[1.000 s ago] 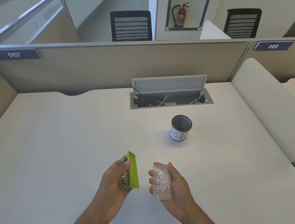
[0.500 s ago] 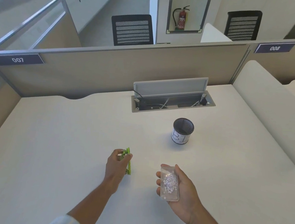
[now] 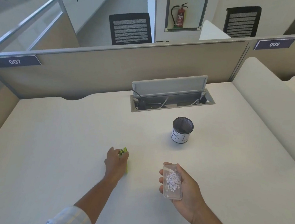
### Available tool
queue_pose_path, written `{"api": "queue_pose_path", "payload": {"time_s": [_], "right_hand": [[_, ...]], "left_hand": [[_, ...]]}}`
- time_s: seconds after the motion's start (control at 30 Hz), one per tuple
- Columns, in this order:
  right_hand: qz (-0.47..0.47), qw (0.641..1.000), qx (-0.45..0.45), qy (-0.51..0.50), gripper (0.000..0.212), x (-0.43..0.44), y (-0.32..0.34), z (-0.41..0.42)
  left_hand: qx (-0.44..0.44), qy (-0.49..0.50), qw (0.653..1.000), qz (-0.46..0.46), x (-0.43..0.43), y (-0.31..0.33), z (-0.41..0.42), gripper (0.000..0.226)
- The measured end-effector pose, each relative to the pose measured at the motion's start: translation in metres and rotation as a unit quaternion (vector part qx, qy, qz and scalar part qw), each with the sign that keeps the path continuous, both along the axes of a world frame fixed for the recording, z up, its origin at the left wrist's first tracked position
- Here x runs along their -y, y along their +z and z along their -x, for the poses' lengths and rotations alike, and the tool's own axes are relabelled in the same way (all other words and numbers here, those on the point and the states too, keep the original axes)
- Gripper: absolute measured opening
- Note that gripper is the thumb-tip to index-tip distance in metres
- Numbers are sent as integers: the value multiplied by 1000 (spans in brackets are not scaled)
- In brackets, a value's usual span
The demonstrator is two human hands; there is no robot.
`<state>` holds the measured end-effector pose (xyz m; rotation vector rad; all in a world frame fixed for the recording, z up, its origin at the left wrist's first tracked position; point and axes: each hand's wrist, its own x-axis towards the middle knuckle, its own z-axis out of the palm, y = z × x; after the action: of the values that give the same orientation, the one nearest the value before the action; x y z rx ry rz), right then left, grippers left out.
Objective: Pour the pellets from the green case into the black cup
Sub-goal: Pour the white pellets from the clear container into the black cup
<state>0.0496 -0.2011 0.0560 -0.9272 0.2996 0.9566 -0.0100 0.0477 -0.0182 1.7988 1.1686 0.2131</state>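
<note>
Right hand (image 3: 181,184) cradling light, stiff, clear tray (image 3: 172,181) of loose pellets (image 3: 172,180), near the black cup (image 3: 182,130); best held by long edges. Left hand (image 3: 116,162) seemingly closed on green lid (image 3: 124,154) at the worktop (image 3: 51,139).

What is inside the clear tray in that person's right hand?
The clear tray, lying flat in the right hand, holds a heap of small white pellets toward its middle. Its corner nearest the wrist looks mostly bare. What lies beneath the heap cannot be seen.

On the desk (image 3: 51,139) we find the cup (image 3: 182,130) ahead and right, the cable box (image 3: 171,99) behind it; our left hand (image 3: 116,162) sets the lid (image 3: 125,161) down left of the pellet tray (image 3: 172,181) lying in our right hand (image 3: 184,188).
</note>
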Motion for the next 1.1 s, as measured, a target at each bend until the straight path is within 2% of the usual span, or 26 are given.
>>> {"api": "queue_pose_path", "payload": {"time_s": [0.1,0.17,0.27,0.33,0.4,0.43,0.47,0.53,0.57,0.6,0.7,0.77,0.9,1.1], "right_hand": [[21,1000,21,-5,45,1,4,-1],[37,999,23,-18,39,3,4,-2],[56,998,28,-24,41,9,5,-7],[63,997,26,-26,43,11,8,-12],[68,997,26,-24,45,13,9,-18],[72,997,27,-22,46,14,10,-21],[75,997,29,-21,46,14,10,-24],[87,995,37,-20,45,14,11,-31],[98,994,43,-20,44,14,12,-35],[109,993,49,-21,43,13,13,-40],[128,988,79,-21,42,10,20,-57],[133,986,98,-22,43,8,24,-71],[140,983,119,-19,45,2,25,-100],[181,967,177,1,44,-10,30,-145]], "left_hand": [[-53,2,999,-3,-5,-5,-3,32],[-57,8,998,3,-6,-3,-3,25],[-50,33,998,33,-3,9,-3,22],[-85,40,996,8,1,20,-4,22],[-101,43,991,-71,13,34,-7,54],[-70,42,991,-107,22,42,-9,62],[-17,29,992,-124,33,52,-10,58],[94,-9,993,-73,60,72,-17,30],[122,-31,992,-11,73,81,-23,15],[130,-55,989,43,85,89,-29,11],[102,-112,976,159,109,101,-50,16],[100,-124,967,200,118,106,-61,18],[102,-137,960,222,119,109,-87,20],[87,-161,965,187,102,118,-134,21]]}}
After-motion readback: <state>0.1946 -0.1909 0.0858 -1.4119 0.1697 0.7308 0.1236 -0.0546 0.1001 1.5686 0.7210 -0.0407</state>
